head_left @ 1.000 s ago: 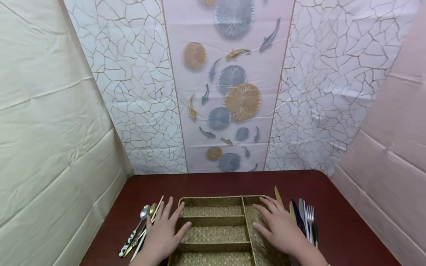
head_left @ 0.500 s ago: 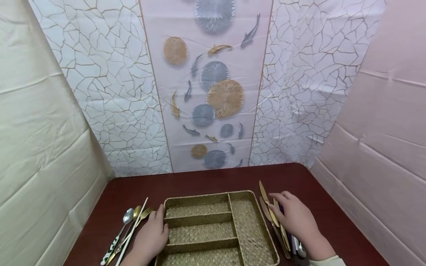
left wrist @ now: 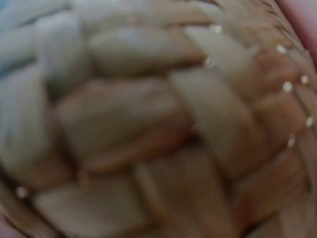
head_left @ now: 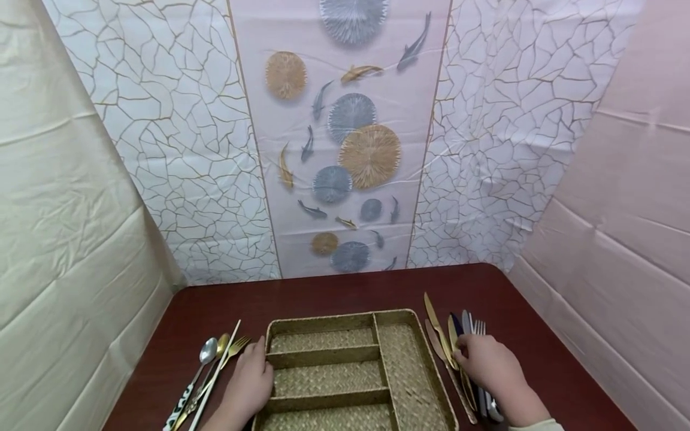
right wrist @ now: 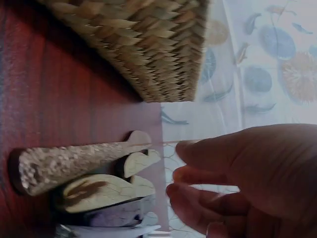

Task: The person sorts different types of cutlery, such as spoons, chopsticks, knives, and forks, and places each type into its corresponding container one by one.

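Note:
A woven tray (head_left: pixel 329 358) with several compartments lies in the middle of the table. My left hand (head_left: pixel 247 380) rests along its left side, fingers mostly straight against the wall; the weave fills the left wrist view. Right of the tray, my right hand (head_left: pixel 492 364) hovers over a bunch of cutlery, thumb and fingers slightly apart beside a gold knife (head_left: pixel 451 330). Two more knives, one gold (head_left: pixel 436 320) and one copper-coloured (head_left: pixel 448 372), lie nearer the tray. A silver fork (head_left: pixel 479 327) and a silver knife (head_left: pixel 466 321) are partly hidden by this hand.
Left of the tray lie a silver spoon (head_left: pixel 208 349) with a black-and-white handle, a gold spoon (head_left: pixel 223 343), a gold fork (head_left: pixel 237 345) and white chopsticks (head_left: pixel 214 374). Fabric walls (head_left: pixel 70 239) enclose the dark red table (head_left: pixel 323 296) at the back and sides.
My right hand has moved off the tray's right compartment to the cutlery and come down toward the knives. My left hand has shifted from over the tray to its left side.

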### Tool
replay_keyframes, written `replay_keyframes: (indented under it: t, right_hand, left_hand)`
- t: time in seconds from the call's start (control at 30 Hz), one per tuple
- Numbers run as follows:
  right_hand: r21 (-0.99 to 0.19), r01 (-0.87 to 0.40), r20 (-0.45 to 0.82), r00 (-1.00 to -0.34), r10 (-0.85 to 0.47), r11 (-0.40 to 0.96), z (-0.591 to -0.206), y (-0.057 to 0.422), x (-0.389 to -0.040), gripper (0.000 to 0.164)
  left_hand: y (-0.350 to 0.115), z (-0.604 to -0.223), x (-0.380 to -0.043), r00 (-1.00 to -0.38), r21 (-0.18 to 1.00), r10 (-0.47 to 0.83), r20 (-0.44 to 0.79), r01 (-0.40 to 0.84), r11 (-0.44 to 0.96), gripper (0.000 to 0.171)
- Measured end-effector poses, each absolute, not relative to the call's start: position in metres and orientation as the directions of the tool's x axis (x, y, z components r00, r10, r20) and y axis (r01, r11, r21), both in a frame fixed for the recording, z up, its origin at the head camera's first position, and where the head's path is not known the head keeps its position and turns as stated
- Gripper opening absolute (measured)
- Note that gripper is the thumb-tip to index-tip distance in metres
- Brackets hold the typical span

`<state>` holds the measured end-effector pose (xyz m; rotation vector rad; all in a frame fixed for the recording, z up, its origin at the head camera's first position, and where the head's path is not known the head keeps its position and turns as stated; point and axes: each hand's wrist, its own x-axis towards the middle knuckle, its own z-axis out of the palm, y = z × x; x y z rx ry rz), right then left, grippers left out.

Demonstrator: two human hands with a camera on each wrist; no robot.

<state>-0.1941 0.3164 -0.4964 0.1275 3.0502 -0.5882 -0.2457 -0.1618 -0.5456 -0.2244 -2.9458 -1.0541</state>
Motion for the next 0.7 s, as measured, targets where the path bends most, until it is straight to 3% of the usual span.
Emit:
replay_keyframes:
  t: [0.37, 0.7]
  right_hand:
    - [-0.326, 0.040, -0.106, -0.994, 0.005, 0.944, -0.507, 0.306, -0.194, 0.042]
    - [-0.259, 0.025, -0.130, -0.992, -0.009, 0.966, -0.514, 0.298, -0.192, 0.039]
  left_hand:
    - [-0.163, -0.551, -0.242, -0.989, 0.665, 0.108, 0.105, 0.150, 0.732, 0.059]
    - [-0.161, -0.550, -0.246, -0.994, 0.691, 0.095, 0.056, 0.107, 0.715, 0.056]
